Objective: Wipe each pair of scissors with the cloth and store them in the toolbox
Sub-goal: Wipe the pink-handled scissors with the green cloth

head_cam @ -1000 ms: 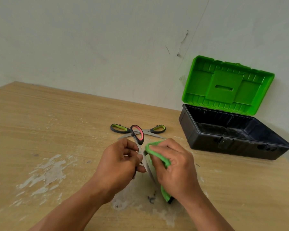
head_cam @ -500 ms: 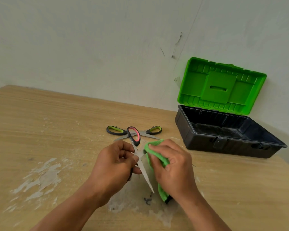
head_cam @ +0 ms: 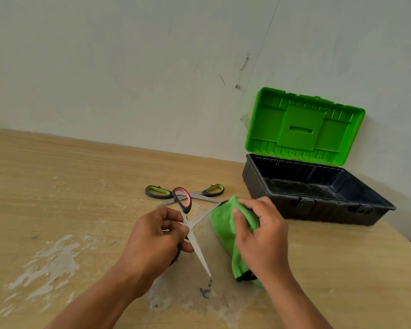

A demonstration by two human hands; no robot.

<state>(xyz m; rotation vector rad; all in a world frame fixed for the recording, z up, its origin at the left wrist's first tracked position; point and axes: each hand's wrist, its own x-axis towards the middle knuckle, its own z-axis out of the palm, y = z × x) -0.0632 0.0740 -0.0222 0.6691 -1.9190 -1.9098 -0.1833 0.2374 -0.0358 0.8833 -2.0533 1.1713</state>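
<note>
A pair of red-handled scissors (head_cam: 185,219) is held open above the middle of a wooden table (head_cam: 57,176), its two blades spread in a V: one points down toward the viewer, the other angles up and right toward a green cloth (head_cam: 226,229). The left hand (head_cam: 156,238) is closed around the scissors near the pivot; one handle loop sticks up past the fingers, while the other is mostly hidden behind the hand. The right hand (head_cam: 261,236) grips the bunched cloth, which hangs down to the table; whether the cloth touches the upper blade tip is hard to tell. Just beyond, a second pair of scissors with green handles (head_cam: 184,193) lies open on the table, partly covered by the red handle. To the right, against a pale wall (head_cam: 128,67), stands a black toolbox (head_cam: 318,200) with its green lid (head_cam: 304,129) raised; no scissors show in the visible part of its inside. Worn white patches (head_cam: 52,260) mark the tabletop at the left.
</note>
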